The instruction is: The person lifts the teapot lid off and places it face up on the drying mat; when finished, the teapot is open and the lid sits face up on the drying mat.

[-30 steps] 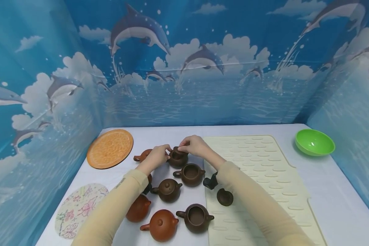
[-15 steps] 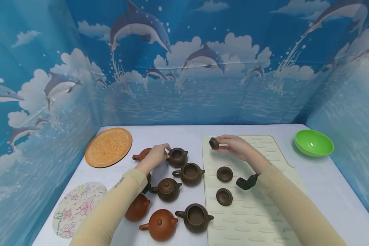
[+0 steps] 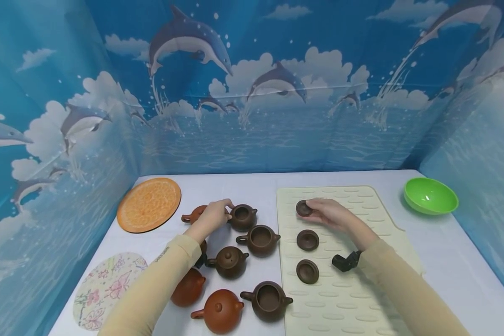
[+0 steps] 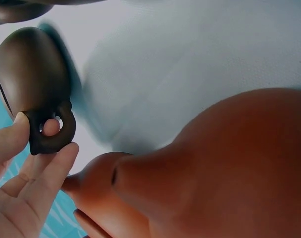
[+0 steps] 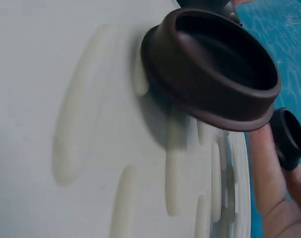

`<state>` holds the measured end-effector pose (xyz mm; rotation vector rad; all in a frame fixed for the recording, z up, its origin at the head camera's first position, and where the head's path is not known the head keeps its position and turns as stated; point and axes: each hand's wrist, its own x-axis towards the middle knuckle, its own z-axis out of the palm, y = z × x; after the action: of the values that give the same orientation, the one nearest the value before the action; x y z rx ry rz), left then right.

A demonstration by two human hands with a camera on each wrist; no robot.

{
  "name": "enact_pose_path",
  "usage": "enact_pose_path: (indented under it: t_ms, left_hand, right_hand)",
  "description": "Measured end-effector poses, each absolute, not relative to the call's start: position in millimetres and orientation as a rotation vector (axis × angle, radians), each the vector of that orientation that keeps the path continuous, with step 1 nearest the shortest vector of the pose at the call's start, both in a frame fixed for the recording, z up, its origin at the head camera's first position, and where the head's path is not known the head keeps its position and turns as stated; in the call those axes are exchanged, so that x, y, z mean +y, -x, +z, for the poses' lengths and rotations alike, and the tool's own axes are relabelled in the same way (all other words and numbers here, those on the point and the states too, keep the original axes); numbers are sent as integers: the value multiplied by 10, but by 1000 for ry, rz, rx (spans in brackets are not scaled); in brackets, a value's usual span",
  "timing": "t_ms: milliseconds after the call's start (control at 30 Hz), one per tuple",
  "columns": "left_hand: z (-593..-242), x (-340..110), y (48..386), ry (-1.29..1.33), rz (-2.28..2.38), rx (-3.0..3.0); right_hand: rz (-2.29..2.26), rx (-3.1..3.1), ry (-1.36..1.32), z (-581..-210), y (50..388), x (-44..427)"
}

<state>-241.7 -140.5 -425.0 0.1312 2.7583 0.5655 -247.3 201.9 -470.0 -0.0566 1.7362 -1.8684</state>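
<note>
At the back of the group, my left hand (image 3: 210,218) pinches the handle of a lidless dark brown teapot (image 3: 242,217). In the left wrist view, my thumb and fingers (image 4: 26,193) grip that looped handle (image 4: 67,129). Over the cream mat (image 3: 327,294), my right hand (image 3: 333,215) holds a dark brown lid (image 3: 304,208), hollow side up, at its right edge. The right wrist view shows my hand (image 5: 284,198) with this lid (image 5: 288,139) beyond a larger-looking lid (image 5: 210,74). Two more lids (image 3: 308,240) (image 3: 307,271) lie hollow side up on the mat.
Two open brown teapots (image 3: 261,240) (image 3: 268,301), a lidded brown one (image 3: 230,262) and several reddish teapots (image 3: 219,311) stand left of the mat. An orange round mat (image 3: 149,205) and a patterned one (image 3: 109,289) lie left; a green bowl (image 3: 430,196) stands far right.
My right hand has carried the lid from the back brown teapot rightward over the mat, then lowered it toward the mat's surface. The left hand has stayed at the handle.
</note>
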Motion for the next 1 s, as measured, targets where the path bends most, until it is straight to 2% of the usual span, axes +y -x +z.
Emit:
enact_pose_path:
  t_ms: [367, 1000]
  left_hand:
    - [-4267, -1412, 2395, -156, 567, 2765]
    - [-4234, -1495, 2384, -251, 569, 2751]
  right_hand:
    - [-1288, 2423, 127, -4754, 2378, 1997]
    - [-1198, 2453, 198, -4701, 2329, 1975]
